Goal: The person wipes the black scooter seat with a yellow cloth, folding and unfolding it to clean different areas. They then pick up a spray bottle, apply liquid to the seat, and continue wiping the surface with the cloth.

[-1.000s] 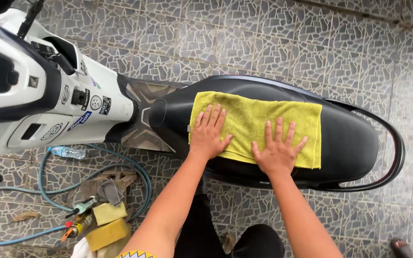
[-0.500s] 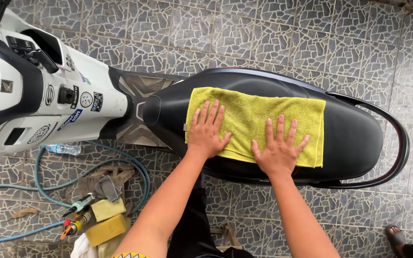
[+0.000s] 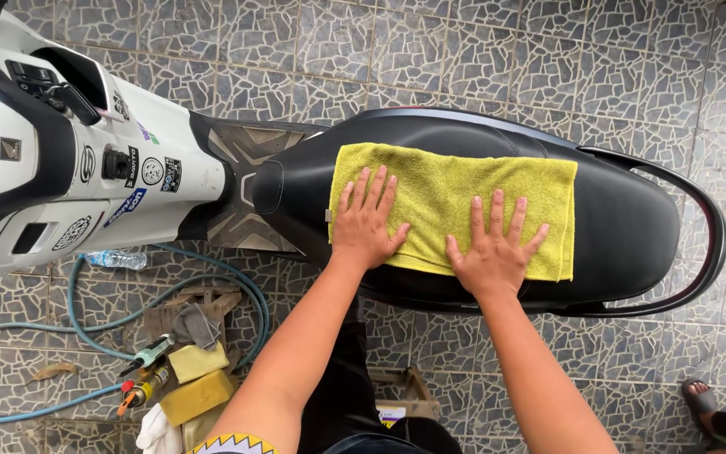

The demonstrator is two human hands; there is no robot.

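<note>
Scooter body, white with black trim, fills upper left of frame; handlebar controls at top left corner; stickers on the leg shield; footboard dark, between body and seat. Lower left: blue hose looped on the floor, clear plastic bottle lying by it, grey rag, yellow sponges, spray nozzle, white cloth at bottom edge.

Centre: black seat runs from mid-frame to right; yellow towel spread flat on it, roughly centred, covering seat's middle; left edge of towel near seat nose, right edge stops well short of seat tail, bare seat beyond; near edge of towel hangs slightly over seat's near side.

Left hand flat, fingers spread, palm down on towel's left part, heel at near edge; grips nothing, just presses. Right hand same: open, fingers splayed, palm on towel's lower middle-right; no grasp. Hands near each other, not touching; towel strip free above fingertips and to the right.

Right: black grab rail curves round seat tail. Floor: grey mosaic tile, wet-looking, open across top of frame. Lower right corner: another person's sandalled foot.
</note>
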